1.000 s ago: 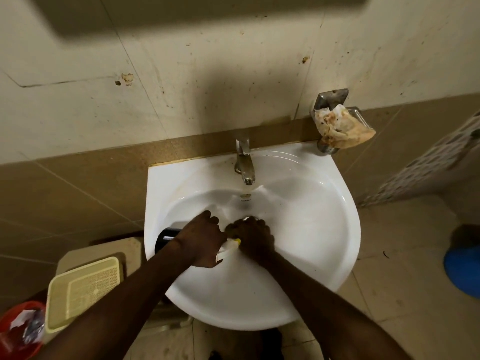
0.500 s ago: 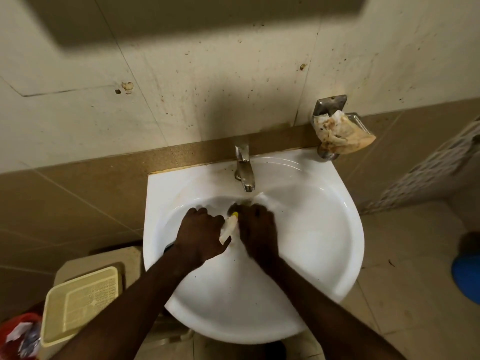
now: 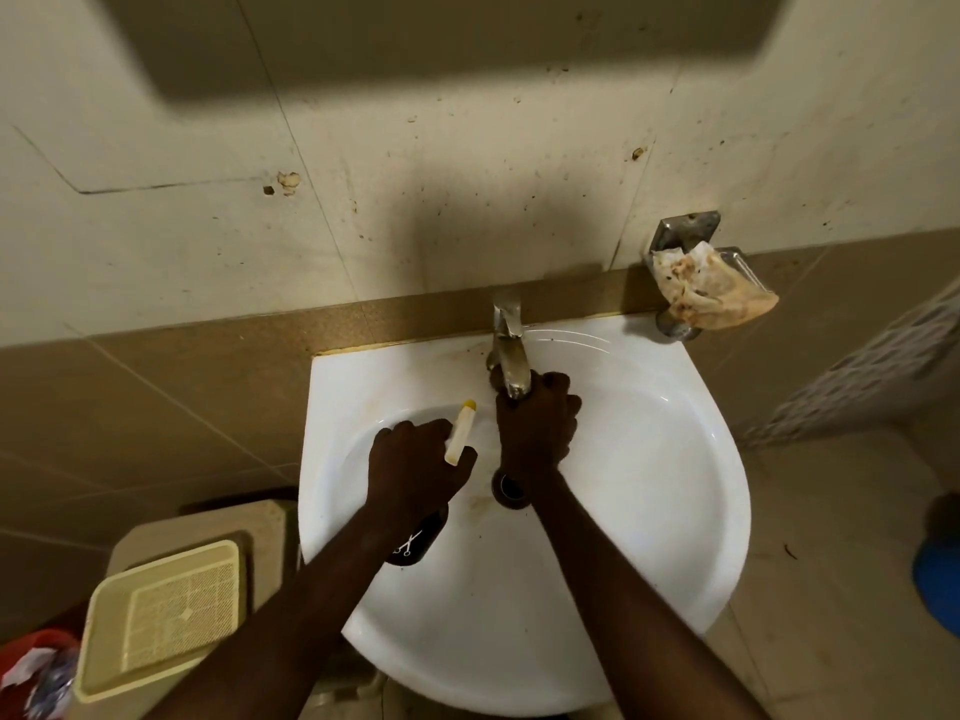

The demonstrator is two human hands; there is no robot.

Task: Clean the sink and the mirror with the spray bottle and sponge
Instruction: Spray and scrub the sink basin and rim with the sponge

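The white sink (image 3: 717,459) hangs on the tiled wall, with a metal faucet (image 3: 509,350) at its back and a drain (image 3: 509,488) in the bowl. My left hand (image 3: 410,470) grips the spray bottle (image 3: 461,433) over the left of the bowl. Its white nozzle with a yellow tip points toward the wall, and its black body sticks out under my wrist. My right hand (image 3: 535,428) is curled against the back of the bowl just below the faucet spout. The sponge is hidden under that hand. No mirror is in view.
A metal soap holder (image 3: 685,236) with crumpled stained paper (image 3: 706,288) sits on the wall at the right of the sink. A cream plastic basket (image 3: 166,615) and a red bin (image 3: 31,667) stand low on the left. A blue object (image 3: 940,584) lies on the floor at right.
My right hand has moved from the drain up the back of the bowl to just under the faucet. My left hand has turned the bottle so its nozzle points toward the wall.
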